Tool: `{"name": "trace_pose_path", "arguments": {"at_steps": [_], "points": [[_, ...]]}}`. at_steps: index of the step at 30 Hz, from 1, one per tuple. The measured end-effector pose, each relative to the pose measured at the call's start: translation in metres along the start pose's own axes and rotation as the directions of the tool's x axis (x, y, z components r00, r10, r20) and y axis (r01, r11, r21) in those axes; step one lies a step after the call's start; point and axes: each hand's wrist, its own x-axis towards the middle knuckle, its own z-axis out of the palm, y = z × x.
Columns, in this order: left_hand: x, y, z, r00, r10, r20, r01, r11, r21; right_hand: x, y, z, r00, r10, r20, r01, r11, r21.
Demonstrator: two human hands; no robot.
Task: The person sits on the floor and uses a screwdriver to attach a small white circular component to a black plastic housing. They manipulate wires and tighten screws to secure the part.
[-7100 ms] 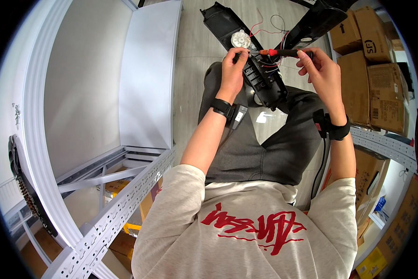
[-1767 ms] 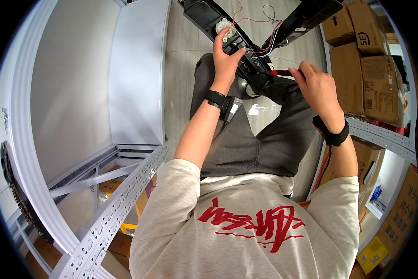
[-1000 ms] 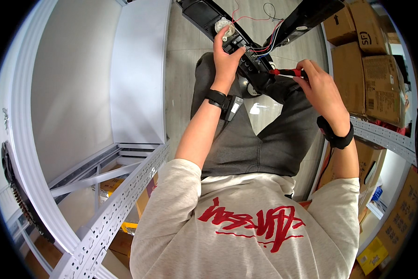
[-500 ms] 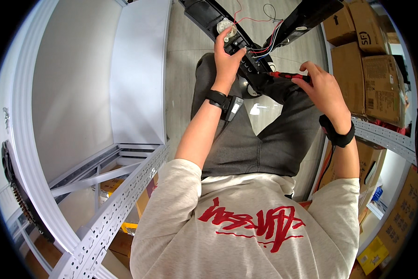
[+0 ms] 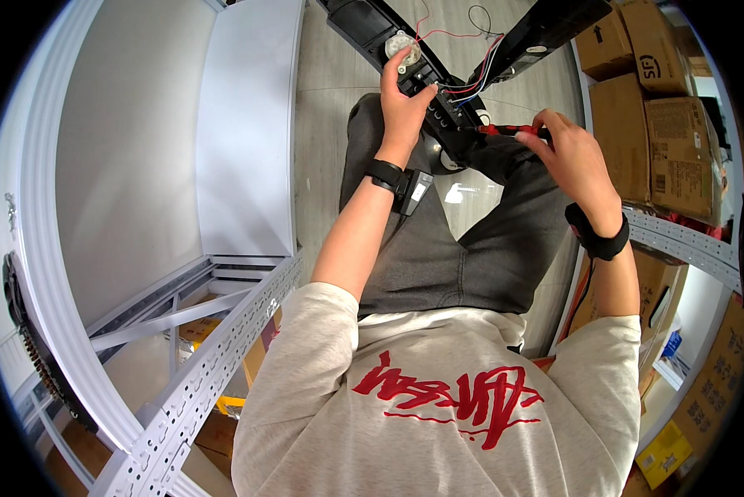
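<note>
A long black plastic housing (image 5: 364,26) lies open over my knees, its inner side up. My left hand (image 5: 403,112) grips it, fingers by a round whitish part (image 5: 400,48) and thumb by the lower section. In my right hand (image 5: 569,153) is a red and black screwdriver (image 5: 504,130), held near level between thumb and fingers. Its tip points left at the housing's near end; whether it touches a screw is too small to tell. Thin red, white and blue wires (image 5: 481,76) run from the housing to a second black shell (image 5: 546,41) at the right.
Brown cardboard boxes (image 5: 620,124) fill the shelf on the right. At my left stand a white panel (image 5: 248,124) and a perforated metal shelf frame (image 5: 214,348). A yellow packet (image 5: 664,455) lies at the lower right. Grey floor tiles (image 5: 326,166) show between them.
My right hand has shifted slightly left along the screwdriver, and its fingers have changed their hold on the handle. The left hand and the housing stay in place.
</note>
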Motion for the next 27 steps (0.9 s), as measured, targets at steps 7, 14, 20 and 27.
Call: {"name": "trace_pose_path", "arguments": {"at_steps": [7,14,20,27], "points": [[-0.001,0.002,0.001,1.000,-0.022,0.005,0.022,0.999,-0.038,0.000,0.001,0.004,0.989,-0.135,-0.053,0.130,0.987,-0.093],[0.000,0.001,0.000,1.000,-0.020,0.013,0.020,1.000,-0.017,0.000,0.008,0.012,1.000,-0.012,-0.021,0.010,0.996,-0.084],[-0.001,0.003,0.001,0.999,-0.042,0.003,0.042,0.997,-0.066,0.001,0.006,0.007,0.994,-0.040,-0.102,0.036,0.998,-0.047],[0.001,0.003,0.000,0.998,0.051,0.042,-0.054,0.996,0.071,0.001,0.002,0.015,0.999,0.015,-0.029,-0.017,0.997,-0.077]]}}
